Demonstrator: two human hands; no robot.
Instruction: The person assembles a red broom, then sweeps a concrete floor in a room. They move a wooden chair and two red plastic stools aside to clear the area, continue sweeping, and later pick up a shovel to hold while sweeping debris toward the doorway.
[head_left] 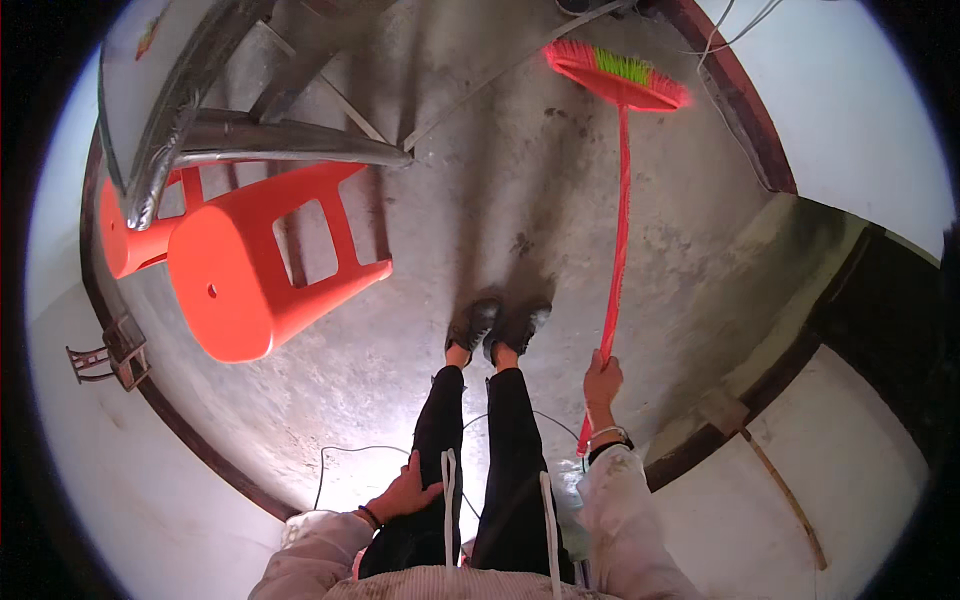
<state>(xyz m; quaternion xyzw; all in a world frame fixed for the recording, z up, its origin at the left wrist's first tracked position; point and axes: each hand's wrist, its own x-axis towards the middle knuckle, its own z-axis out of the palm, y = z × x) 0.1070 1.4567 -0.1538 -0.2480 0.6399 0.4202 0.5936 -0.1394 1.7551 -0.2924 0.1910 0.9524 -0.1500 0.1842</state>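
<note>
My right hand (pixel 602 385) is closed round the lower part of a red broom's handle (pixel 621 210); the handle's near end sticks out below my fist. The broom's head (pixel 618 78), with red bristles and a green patch in the middle, lies away from me at the far right of the floor. My left hand (pixel 407 492) rests on my left thigh over black trousers (pixel 438 425), its fingers stretched out and holding nothing.
Two orange plastic stools (pixel 228 285) lie tipped at the left, beside a metal-edged table (pixel 280 140). A small wooden chair (pixel 120 355) stands by the left wall. A long-handled tool (pixel 785 495) leans at the right wall. A dark cable (pixel 345 448) runs across the floor near me.
</note>
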